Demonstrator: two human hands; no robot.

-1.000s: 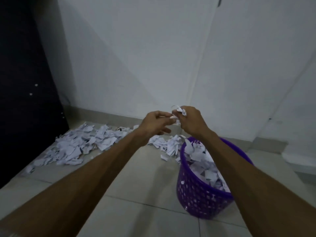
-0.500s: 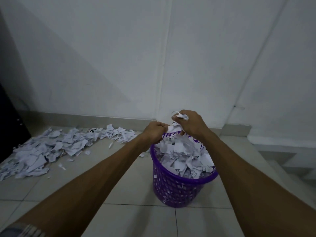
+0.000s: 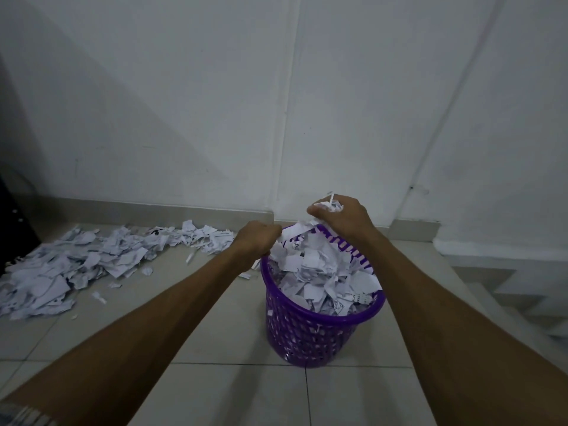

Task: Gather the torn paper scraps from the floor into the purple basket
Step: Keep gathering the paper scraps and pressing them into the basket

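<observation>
The purple basket [image 3: 310,336] stands on the tiled floor, heaped with white torn paper scraps [image 3: 319,272]. My right hand [image 3: 344,218] hovers over its far rim and grips a small bunch of scraps [image 3: 329,206] that pokes out above the knuckles. My left hand [image 3: 256,239] is at the basket's left rim with fingers curled, pinching the edge of a scrap [image 3: 292,230] that stretches toward the right hand. A wide pile of torn scraps [image 3: 92,265] lies on the floor to the left.
White walls meet in a corner behind the basket, with a grey skirting [image 3: 184,210] along the floor. A dark piece of furniture [image 3: 12,229] stands at the far left. Steps [image 3: 522,290] drop away on the right.
My view has swung right and down, so the basket is now centred beneath me. Both hands came lower over the basket's rim, still holding the scraps.
</observation>
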